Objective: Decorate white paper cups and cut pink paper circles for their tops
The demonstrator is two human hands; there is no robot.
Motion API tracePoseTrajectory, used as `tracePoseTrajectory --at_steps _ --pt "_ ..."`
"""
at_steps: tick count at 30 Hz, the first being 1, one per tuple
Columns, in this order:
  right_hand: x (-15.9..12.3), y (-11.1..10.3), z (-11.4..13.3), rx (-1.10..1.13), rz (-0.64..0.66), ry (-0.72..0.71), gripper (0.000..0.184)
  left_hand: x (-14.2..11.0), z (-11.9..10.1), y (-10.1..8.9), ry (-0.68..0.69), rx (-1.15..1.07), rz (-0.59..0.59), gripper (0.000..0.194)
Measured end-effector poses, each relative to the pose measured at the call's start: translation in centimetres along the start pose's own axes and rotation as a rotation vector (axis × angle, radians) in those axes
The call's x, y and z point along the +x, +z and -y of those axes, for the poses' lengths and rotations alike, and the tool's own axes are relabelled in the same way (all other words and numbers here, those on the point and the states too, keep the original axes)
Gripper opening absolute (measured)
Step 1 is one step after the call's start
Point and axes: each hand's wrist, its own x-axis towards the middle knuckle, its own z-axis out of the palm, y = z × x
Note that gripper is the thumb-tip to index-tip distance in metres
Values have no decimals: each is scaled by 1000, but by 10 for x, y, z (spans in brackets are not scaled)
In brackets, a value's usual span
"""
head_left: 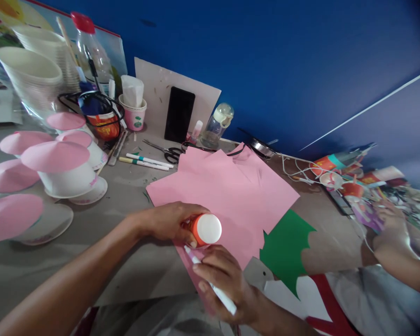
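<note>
The left hand (171,221) is gripping a round orange cup with a white end (207,229) over pink paper sheets (210,182); the right hand (227,280) is pinching a slim white marker pen (222,298) near it (black-handled metal scissors (173,154) are lying beyond).

The cup (207,229) is orange and white — the paper (210,186) pink.

No text is legible in full. Orange cup (104,125), rear left: bears yellow lettering (partly obstructed; the word cannot be confirmed). Poster (33,15), upper left corner: bears red characters, cut off by the view edge and too blurred to read.
</note>
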Motion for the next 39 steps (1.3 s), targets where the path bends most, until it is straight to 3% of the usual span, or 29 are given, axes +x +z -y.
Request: tracePoseTrajectory --at_steps 11,39 --pt "-1 15 -1 -107 -3 13 35 0 0 1 -14 12 -4 56" --pt "-12 15 2 -102 15 28 36 1 -1 0 -27 49 -4 59"
